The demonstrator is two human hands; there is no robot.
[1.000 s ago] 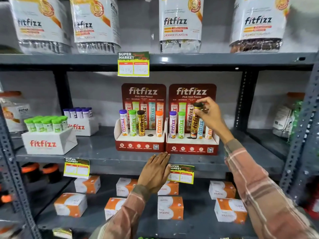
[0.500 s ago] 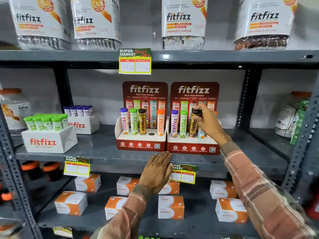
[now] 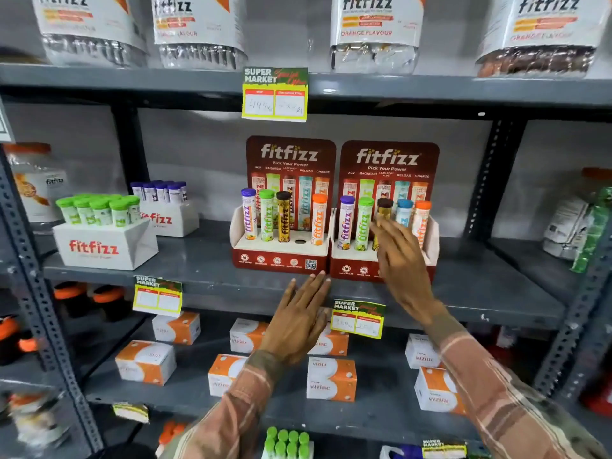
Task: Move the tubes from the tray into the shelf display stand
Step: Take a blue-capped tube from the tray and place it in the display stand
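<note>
Released, the brown-capped tube (image 3: 384, 208) stands above the right hand (image 3: 402, 260).

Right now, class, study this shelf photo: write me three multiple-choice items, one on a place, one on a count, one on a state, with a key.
1. Where is the empty hole in the left display stand?
A. between the dark-capped tube and the orange-capped tube
B. at the far left
C. at the far right

2. How many tubes stand in the right display stand?
A. three
B. four
C. five

3. What is the right hand doing?
A. gripping a tube
B. open, holding nothing
C. holding a box

Key: 1 A, the hole shows between those two tubes; 2 C, five caps show; 3 B, its fingers are spread, clasping nothing.
</note>
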